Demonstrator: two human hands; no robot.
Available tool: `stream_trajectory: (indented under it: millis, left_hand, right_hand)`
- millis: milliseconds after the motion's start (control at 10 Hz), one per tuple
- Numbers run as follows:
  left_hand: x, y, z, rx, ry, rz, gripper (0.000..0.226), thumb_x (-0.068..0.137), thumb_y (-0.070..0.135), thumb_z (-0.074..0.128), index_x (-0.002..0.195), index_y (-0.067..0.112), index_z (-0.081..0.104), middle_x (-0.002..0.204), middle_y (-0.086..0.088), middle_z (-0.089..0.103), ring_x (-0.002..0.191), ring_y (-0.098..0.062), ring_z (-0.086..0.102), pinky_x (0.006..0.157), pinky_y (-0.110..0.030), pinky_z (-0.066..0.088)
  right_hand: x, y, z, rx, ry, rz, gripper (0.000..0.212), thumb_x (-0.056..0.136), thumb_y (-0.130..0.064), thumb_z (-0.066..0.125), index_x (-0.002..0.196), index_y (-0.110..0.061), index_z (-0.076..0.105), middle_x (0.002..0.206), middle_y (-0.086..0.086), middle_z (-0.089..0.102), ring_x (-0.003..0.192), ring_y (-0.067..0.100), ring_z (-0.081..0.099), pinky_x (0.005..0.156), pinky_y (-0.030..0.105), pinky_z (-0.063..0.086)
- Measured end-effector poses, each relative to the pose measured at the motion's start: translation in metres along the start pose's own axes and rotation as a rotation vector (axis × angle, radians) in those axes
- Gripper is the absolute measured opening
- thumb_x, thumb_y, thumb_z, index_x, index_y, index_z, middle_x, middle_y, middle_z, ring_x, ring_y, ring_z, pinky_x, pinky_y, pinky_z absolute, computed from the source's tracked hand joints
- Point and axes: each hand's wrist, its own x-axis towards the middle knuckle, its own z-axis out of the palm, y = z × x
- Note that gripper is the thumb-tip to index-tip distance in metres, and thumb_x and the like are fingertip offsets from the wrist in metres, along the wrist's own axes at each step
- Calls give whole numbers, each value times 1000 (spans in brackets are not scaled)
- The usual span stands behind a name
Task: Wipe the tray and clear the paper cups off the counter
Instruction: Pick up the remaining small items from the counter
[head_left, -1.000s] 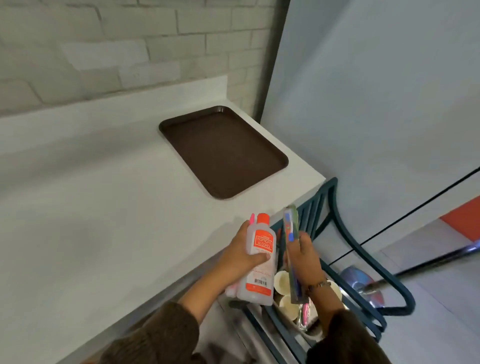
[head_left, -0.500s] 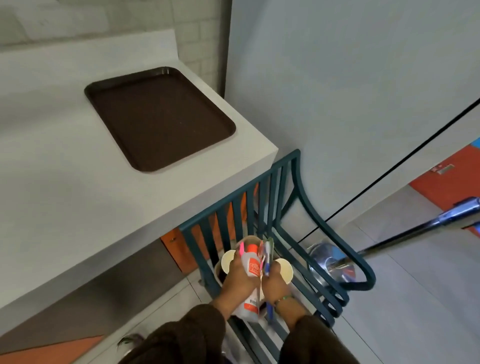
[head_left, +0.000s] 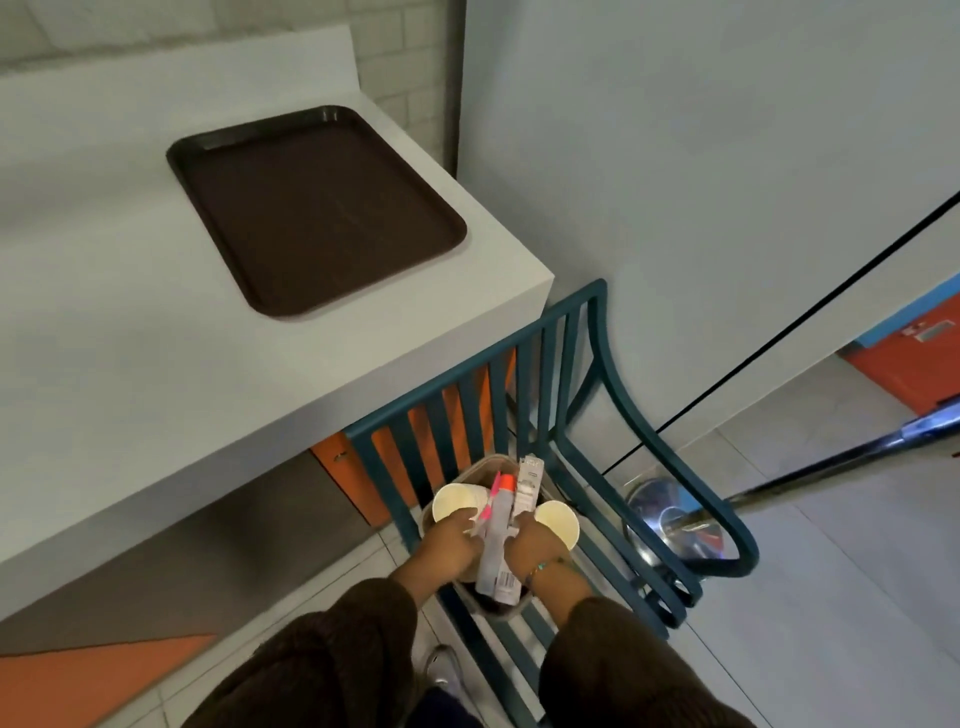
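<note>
On the white surface (head_left: 156, 364), upper left: one brown tray (head_left: 317, 208), bare, flat, near the corner. Below its edge: a teal slatted chair (head_left: 613, 415) with a round container (head_left: 493, 605) on the seat. My sleeves reach down over it. My left hand (head_left: 449, 545), fingers clamped on an orange-capped bottle (head_left: 496, 525); my right hand (head_left: 535, 545), fingers closed on a flat packet (head_left: 527, 486). Paper cups (head_left: 460, 501), two, in the container, one beside each hand, well apart from the tray.

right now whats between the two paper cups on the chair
In the head view, an orange-capped bottle and a flat packet stand between the two paper cups.
</note>
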Motion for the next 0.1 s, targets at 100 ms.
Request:
stream_trajectory:
  millis: [100]
  left_hand:
    - [-16,9,-23,-7,65,44,35,94,16,50,129,12,52,131,-10,54,111,-22,53,96,-26,42]
  right_hand:
    - [-11,-22,-14,-37,-27,-80,38,95,-22,42,131,-10,46,130,14,55,119,31,53,97,38,42]
